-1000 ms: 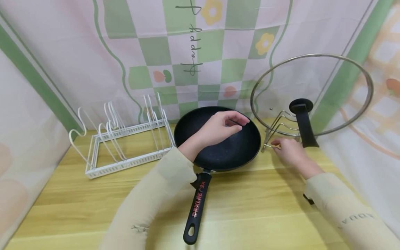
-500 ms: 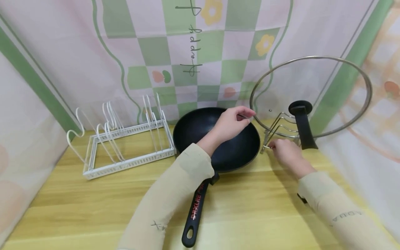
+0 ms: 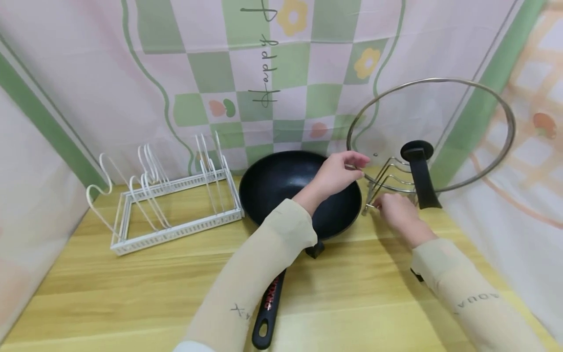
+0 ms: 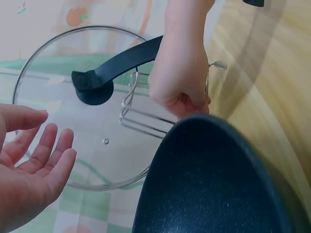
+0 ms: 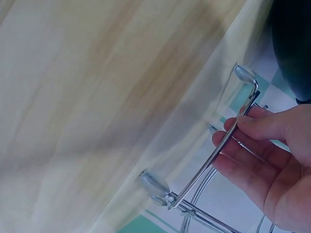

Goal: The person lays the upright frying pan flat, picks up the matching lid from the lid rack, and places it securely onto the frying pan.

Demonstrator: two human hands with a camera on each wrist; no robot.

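Down at four o'clock in the head view, the right hand (image 3: 398, 215) has its thumb and fingertips pinched on the front bar (image 5: 198, 173) of the chrome wire rack (image 3: 381, 182)! That rack sits at three o'clock of the black pan (image 3: 281, 186), near it on the wooden table (image 3: 176, 293). Standing tilted at the rack, the glass lid (image 3: 457, 132) rises toward two o'clock, its black knob (image 3: 422, 176) facing the person. Over the pan's two-o'clock side hangs the left hand (image 3: 337, 172), thumb and fingers apart; rim contact, I can't tell. Pan handle (image 3: 268, 313) toward seven, white rack (image 3: 176, 233) at nine!
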